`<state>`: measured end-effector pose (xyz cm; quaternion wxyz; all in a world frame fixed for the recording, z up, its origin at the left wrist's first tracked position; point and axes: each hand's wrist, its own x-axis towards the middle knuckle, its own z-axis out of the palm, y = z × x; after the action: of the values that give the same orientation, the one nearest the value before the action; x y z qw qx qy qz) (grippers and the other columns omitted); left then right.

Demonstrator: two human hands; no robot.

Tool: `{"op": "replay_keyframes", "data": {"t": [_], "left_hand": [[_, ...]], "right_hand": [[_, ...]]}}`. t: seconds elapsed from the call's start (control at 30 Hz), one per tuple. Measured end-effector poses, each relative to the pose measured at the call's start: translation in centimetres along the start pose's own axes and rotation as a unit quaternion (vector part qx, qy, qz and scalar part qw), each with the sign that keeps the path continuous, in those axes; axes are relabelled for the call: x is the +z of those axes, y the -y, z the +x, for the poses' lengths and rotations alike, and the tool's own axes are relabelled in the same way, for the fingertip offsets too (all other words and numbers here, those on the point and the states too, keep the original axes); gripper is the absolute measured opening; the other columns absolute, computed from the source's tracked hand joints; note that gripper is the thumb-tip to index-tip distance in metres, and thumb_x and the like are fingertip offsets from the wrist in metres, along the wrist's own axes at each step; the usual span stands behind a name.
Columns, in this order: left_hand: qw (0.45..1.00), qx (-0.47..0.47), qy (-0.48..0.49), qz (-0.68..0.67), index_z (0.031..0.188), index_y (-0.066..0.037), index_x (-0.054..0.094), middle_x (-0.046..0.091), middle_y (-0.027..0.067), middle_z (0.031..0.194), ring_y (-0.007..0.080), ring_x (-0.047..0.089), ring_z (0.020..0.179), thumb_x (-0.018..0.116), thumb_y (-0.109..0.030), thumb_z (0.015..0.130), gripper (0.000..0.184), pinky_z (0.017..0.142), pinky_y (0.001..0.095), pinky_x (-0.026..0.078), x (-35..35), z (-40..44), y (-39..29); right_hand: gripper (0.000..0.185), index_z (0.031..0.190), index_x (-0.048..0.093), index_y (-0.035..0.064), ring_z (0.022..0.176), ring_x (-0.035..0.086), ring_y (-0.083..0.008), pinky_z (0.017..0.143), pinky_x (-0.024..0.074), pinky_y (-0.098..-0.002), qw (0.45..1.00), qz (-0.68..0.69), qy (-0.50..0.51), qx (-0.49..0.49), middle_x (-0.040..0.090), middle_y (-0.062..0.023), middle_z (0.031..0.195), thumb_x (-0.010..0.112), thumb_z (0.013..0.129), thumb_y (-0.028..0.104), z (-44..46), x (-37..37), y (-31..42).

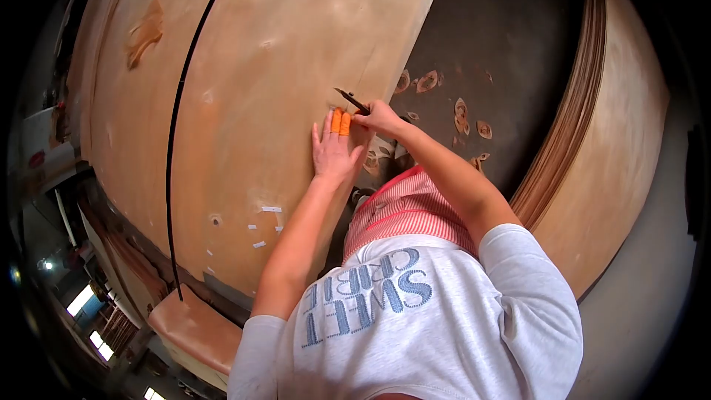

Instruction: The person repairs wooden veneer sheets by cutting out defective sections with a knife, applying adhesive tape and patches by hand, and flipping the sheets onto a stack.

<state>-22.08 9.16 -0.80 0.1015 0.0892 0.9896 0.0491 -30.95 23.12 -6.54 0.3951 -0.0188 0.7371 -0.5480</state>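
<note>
My left hand (335, 150) lies flat on a large pale wood sheet (244, 104), its fingers spread a little, with orange covers (340, 122) on two of them. Just to its right, near the sheet's edge, my right hand (379, 118) is closed round a dark knife (352, 101). The knife's tip points up and to the left, just above the fingertips of my left hand. Small white strips (271, 210) lie on the sheet below and left of my left hand.
A long black strip (178, 96) crosses the sheet on the left, near a loose veneer scrap (146, 33). Leaf-shaped wood scraps (461, 116) are scattered on the dark floor (511, 37). A tall stack of veneer sheets (615, 133) stands at the right.
</note>
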Motion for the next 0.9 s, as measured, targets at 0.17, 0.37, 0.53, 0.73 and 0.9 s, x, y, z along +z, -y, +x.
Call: {"op": "replay_keyframes", "data": {"t": [0.17, 0.37, 0.53, 0.73, 0.9], "left_hand": [[0.999, -0.040, -0.025, -0.005, 0.133, -0.002, 0.025, 0.022, 0.0139, 0.140, 0.0268, 0.016, 0.131, 0.054, -0.048, 0.075, 0.079, 0.105, 0.0483, 0.009, 0.6, -1.1, 1.3], [0.999, 0.015, -0.027, -0.032, 0.133, -0.003, 0.025, 0.021, 0.0163, 0.139, 0.0290, 0.016, 0.130, 0.053, -0.048, 0.076, 0.078, 0.105, 0.0485, 0.009, 0.8, -1.7, 1.5], [0.998, 0.024, -0.045, -0.031, 0.130, -0.002, 0.032, 0.026, 0.0186, 0.136, 0.0310, 0.018, 0.129, 0.055, -0.047, 0.076, 0.074, 0.103, 0.0505, 0.012, 0.8, -1.6, 0.8], [0.999, 0.016, -0.034, -0.011, 0.126, 0.000, 0.038, 0.030, 0.0216, 0.133, 0.0324, 0.020, 0.128, 0.058, -0.044, 0.075, 0.070, 0.103, 0.0517, 0.013, 0.3, -1.3, 0.6], [1.000, 0.017, -0.021, -0.012, 0.125, 0.002, 0.038, 0.031, 0.0209, 0.132, 0.0320, 0.020, 0.128, 0.062, -0.039, 0.072, 0.071, 0.103, 0.0498, 0.013, -0.1, -1.2, 0.5]], "right_hand": [[0.021, 0.070, 0.059, 0.0020, 0.051, 0.052, -0.0093, 0.050, 0.0409, -0.0247, 1.000, 0.000, -0.018, 0.006, 0.058, -0.0022, 0.056, 0.061, 0.078, 0.022, -1.7, -0.3, 1.3], [0.020, 0.071, 0.060, 0.0022, 0.053, 0.055, -0.0098, 0.053, 0.0421, -0.0252, 0.999, -0.014, -0.046, 0.005, 0.059, -0.0027, 0.056, 0.060, 0.078, 0.021, -2.5, -0.2, 1.1], [0.022, 0.072, 0.062, 0.0040, 0.054, 0.057, -0.0142, 0.053, 0.0431, -0.0286, 0.998, -0.011, -0.066, 0.000, 0.060, -0.0037, 0.056, 0.058, 0.075, 0.025, -2.1, 0.2, 0.4], [0.022, 0.072, 0.062, 0.0043, 0.055, 0.058, -0.0148, 0.054, 0.0437, -0.0292, 0.997, -0.018, -0.070, 0.000, 0.060, -0.0040, 0.056, 0.059, 0.074, 0.026, -2.1, 0.4, 0.5], [0.021, 0.075, 0.062, 0.0048, 0.055, 0.058, -0.0173, 0.054, 0.0442, -0.0308, 0.997, -0.036, -0.063, 0.001, 0.060, -0.0058, 0.057, 0.059, 0.074, 0.025, -2.4, 0.5, 1.3]]}}
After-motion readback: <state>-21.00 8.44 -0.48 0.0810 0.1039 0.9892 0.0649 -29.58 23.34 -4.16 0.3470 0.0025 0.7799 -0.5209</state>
